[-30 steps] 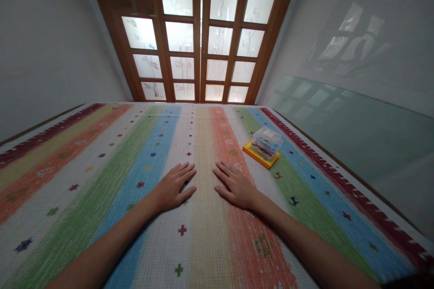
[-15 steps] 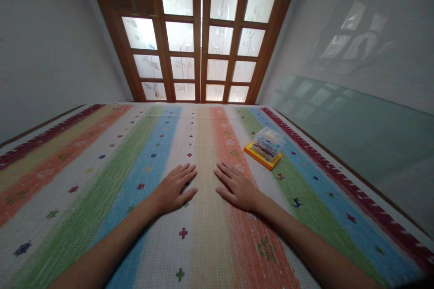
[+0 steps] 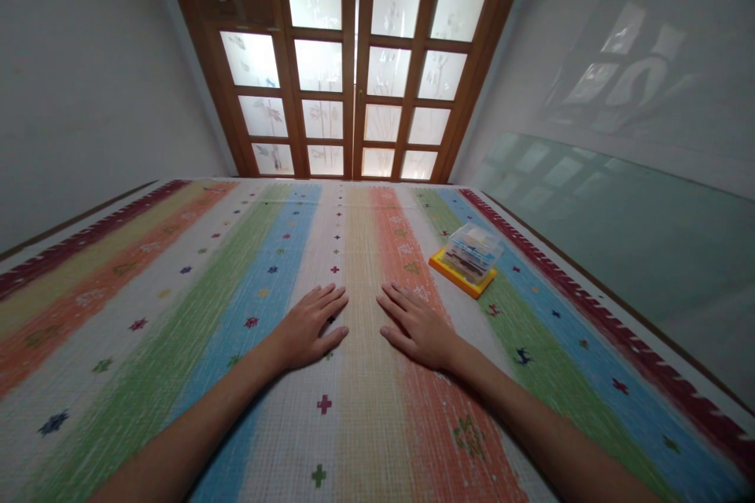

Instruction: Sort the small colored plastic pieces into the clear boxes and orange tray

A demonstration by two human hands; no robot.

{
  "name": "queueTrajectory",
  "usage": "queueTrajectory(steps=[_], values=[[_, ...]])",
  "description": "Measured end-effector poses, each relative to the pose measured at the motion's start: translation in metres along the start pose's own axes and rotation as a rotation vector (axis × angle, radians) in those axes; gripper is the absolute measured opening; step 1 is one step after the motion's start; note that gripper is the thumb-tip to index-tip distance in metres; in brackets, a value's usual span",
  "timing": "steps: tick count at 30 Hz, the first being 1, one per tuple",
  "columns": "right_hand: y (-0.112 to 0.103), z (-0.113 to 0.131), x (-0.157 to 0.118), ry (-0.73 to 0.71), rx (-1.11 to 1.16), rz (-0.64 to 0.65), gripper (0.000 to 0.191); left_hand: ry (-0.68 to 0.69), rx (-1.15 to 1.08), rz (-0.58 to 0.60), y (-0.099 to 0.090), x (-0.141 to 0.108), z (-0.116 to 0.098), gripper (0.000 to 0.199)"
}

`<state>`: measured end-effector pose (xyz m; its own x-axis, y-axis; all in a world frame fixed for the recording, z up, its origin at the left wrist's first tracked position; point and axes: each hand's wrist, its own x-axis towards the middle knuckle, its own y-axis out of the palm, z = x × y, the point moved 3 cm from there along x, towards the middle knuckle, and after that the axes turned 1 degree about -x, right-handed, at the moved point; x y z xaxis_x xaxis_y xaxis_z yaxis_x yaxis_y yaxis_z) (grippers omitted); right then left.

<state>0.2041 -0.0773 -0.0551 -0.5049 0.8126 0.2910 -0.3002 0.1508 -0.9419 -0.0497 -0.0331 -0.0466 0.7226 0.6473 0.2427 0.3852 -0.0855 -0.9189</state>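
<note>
My left hand (image 3: 307, 330) lies palm down on the striped cloth (image 3: 369, 409), its fingers stretched out and holding nothing. Across the pale yellow stripe, my right hand (image 3: 420, 328) rests flat in the same way, fingers apart, with nothing in it. The two hands do not touch. Beyond my right hand and to its right sits a clear plastic box (image 3: 472, 247) on a yellow-orange base (image 3: 462, 275). Small items show dimly inside the box, too unclear to name. Neither hand touches it.
Wooden doors with frosted panes (image 3: 318, 67) stand at the far edge of the cloth-covered surface. A pale wall (image 3: 88, 78) rises on the left. Along the right side, a greenish panel (image 3: 619, 220) leans at the wall.
The whole view has shifted slightly, so everything appears a little further right. Both hands stay flat in place on the cloth, and the box has not moved on it.
</note>
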Motion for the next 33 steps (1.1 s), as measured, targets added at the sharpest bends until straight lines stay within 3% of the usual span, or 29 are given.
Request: queueTrajectory(steps=[33], values=[[-0.0003, -0.0003, 0.0004, -0.004, -0.03, 0.02, 0.057, 0.008, 0.03, -0.002, 0.0029, -0.0005, 0.0029, 0.059]])
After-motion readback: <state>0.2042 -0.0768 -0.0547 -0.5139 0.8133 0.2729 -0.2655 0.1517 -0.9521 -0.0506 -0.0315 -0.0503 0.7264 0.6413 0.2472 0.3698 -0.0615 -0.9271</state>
